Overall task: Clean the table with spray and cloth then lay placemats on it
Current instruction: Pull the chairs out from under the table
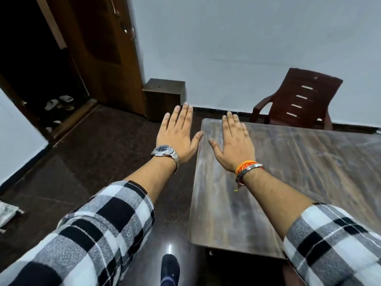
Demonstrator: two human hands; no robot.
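A brown wooden table (pixel 299 172) with a streaky, dusty-looking top fills the right half of the head view. My left hand (pixel 178 135) is stretched out flat, palm down, fingers apart, over the dark floor just left of the table's left edge. My right hand (pixel 235 143) is also flat and spread, hovering over the table's far left corner. Both hands hold nothing. A watch sits on the left wrist, bangles and threads on the right. No spray bottle, cloth or placemat is in sight.
A dark red plastic chair (pixel 299 102) stands behind the table against the white wall. A small wooden box (pixel 165 96) sits by the open wooden door (pixel 99 48). Sandals (pixel 59 103) lie in the doorway. My foot (pixel 170 267) is on the floor near the table's front corner.
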